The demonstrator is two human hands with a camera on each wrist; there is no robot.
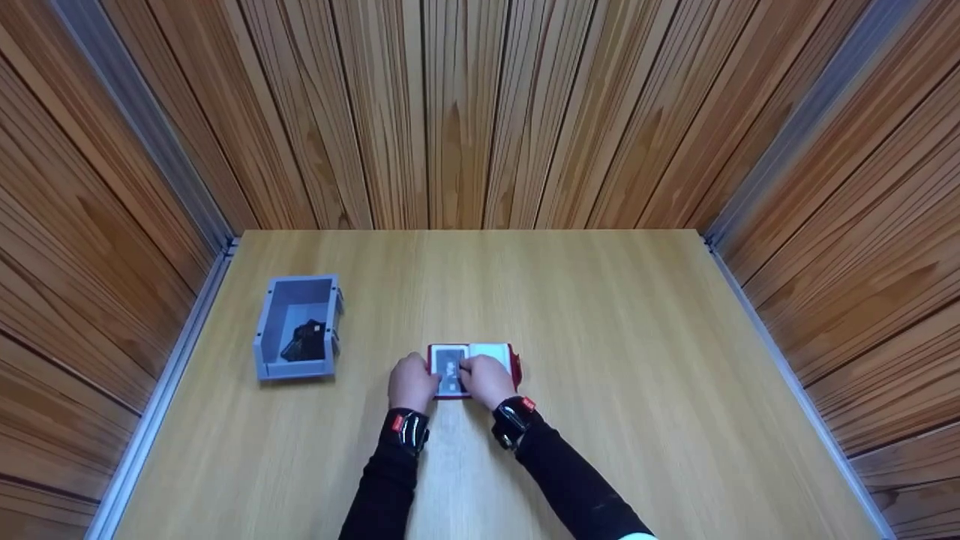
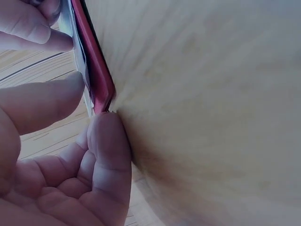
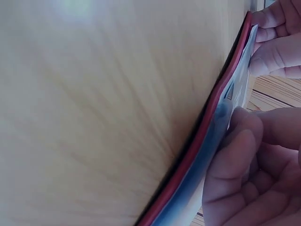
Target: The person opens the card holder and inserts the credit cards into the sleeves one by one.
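Observation:
A small album with a red cover [image 1: 515, 365] lies spread on the table in the head view, showing white-edged pages. Over its left page is a dark grey card [image 1: 448, 364] with pale print. My left hand [image 1: 412, 382] holds the album's left edge, thumb on the page and curled fingers against the red cover [image 2: 96, 61]. Across from it, my right hand [image 1: 489, 381] pinches at the card's right side with thumb and forefinger. Close up in the right wrist view, those fingertips [image 3: 244, 122] meet right at the clear, shiny page surface, partly hiding what they pinch.
To the left stands a grey plastic bin [image 1: 274, 330] with a black item [image 1: 306, 341] inside. Wood-panelled walls [image 1: 465, 112] with metal corner rails enclose the wooden table [image 1: 637, 360] at the back and both sides.

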